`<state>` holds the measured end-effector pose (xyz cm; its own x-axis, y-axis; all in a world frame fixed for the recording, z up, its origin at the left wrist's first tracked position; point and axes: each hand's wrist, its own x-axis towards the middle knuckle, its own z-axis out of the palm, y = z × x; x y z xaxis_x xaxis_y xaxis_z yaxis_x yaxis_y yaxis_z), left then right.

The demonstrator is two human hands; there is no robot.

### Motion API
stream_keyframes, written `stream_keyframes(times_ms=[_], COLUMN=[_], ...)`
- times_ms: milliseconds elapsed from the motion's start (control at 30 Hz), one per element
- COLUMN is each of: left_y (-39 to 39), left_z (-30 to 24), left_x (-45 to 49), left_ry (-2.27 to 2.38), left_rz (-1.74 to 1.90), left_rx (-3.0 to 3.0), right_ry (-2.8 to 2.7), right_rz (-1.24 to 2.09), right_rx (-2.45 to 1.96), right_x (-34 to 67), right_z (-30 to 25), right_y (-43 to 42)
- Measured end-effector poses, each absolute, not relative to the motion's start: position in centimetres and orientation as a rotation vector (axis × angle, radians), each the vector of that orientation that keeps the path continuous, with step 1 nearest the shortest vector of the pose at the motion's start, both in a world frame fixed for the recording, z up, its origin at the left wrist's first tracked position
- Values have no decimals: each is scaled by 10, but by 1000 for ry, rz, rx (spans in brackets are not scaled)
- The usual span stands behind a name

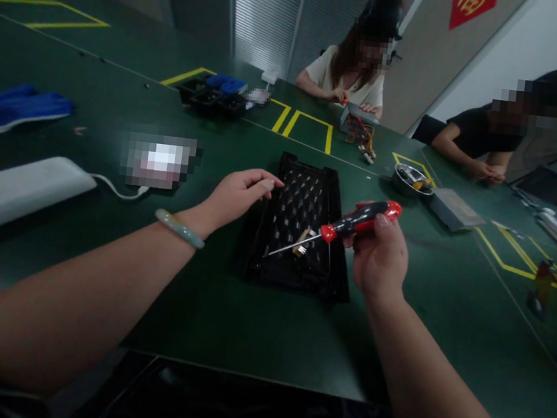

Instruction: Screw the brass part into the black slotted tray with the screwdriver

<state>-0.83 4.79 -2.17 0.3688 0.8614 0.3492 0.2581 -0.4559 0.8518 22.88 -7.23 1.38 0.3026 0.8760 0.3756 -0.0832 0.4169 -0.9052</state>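
Note:
A black ribbed panel (304, 202) lies flat on the green table in front of me, with a small brass-coloured part (303, 241) resting on it. My right hand (379, 257) grips a red and black screwdriver (357, 221) by its handle, and the shaft points left and down toward that small part. My left hand (240, 194), with a pale bangle on the wrist, rests at the panel's left edge, its fingers loosely curled and touching the rim. Nothing shows inside it.
A white power strip (13, 192) and blue gloves (16, 105) lie at the left. A black parts tray (214, 94) sits at the back. Two other people work across the table, near a metal bowl (410, 179) and a wired unit (358, 124). Yellow tape lines mark the table.

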Motion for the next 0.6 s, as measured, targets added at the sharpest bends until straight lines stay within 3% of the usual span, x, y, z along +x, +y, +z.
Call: stream_keyframes(times_ms=[333,600], left_y=[47,41], left_z=[-22,-19], left_x=[-8,-10], left_ry=[953,931], left_rz=[1041,967], left_rx=[1912,1944], right_ry=[-1167,-860], right_rz=[924,749], right_rx=[-923,-910], right_x=[225,242], right_z=[3,7], right_y=[-79,-65])
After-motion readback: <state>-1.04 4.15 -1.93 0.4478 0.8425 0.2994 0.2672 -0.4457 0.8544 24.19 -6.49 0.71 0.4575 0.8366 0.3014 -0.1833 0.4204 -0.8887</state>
